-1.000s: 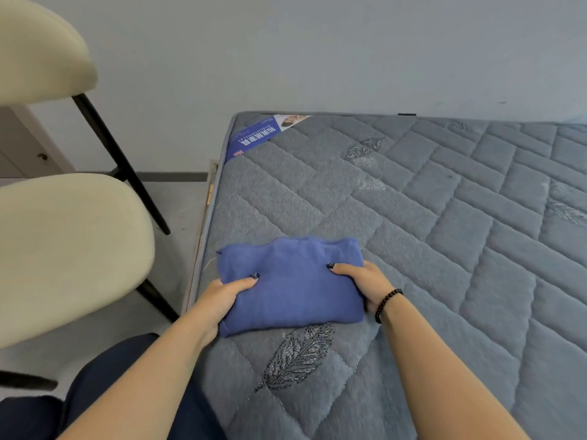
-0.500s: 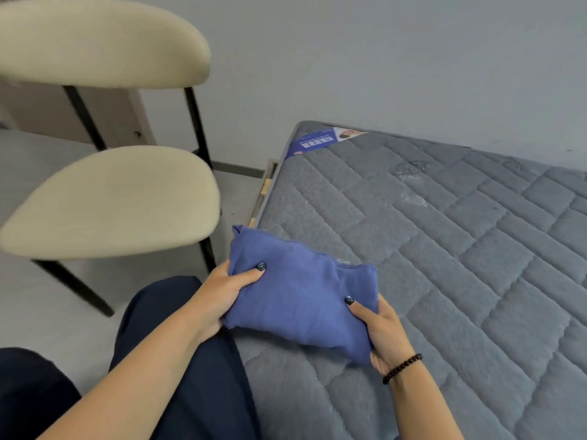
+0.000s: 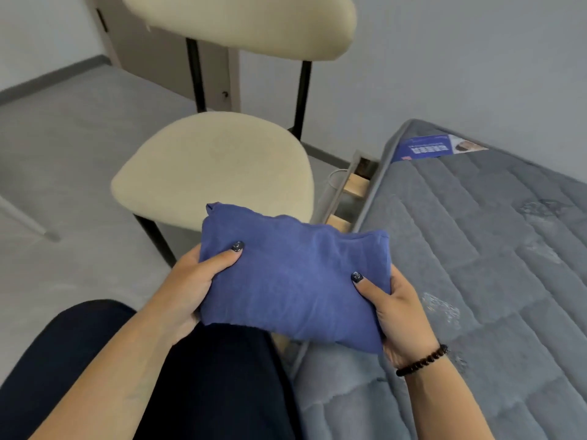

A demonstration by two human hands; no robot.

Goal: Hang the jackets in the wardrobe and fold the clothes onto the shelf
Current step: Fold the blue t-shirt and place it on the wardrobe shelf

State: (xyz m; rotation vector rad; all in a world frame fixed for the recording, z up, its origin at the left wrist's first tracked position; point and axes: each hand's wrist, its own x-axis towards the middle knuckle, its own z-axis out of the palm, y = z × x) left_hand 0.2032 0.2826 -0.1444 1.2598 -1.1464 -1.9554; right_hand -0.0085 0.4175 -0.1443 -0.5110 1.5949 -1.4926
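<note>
A folded blue garment (image 3: 295, 277) is held in the air above my lap, off the edge of the grey quilted mattress (image 3: 495, 265). My left hand (image 3: 193, 281) grips its left end, thumb on top and fingers hidden underneath. At the right end, my right hand (image 3: 397, 309) grips the same way, a beaded bracelet on its wrist. No wardrobe or shelf is in view.
A cream padded chair (image 3: 216, 166) with black legs stands directly beyond the garment, to the left of the bed. A wooden bed frame slat (image 3: 352, 188) shows in the gap beside the mattress. Grey floor (image 3: 63, 147) spreads left, with a door (image 3: 152, 49) behind the chair.
Both hands lifted the folded blue garment off the mattress and carried it left over my lap. My view turned left, bringing the chair to the centre.
</note>
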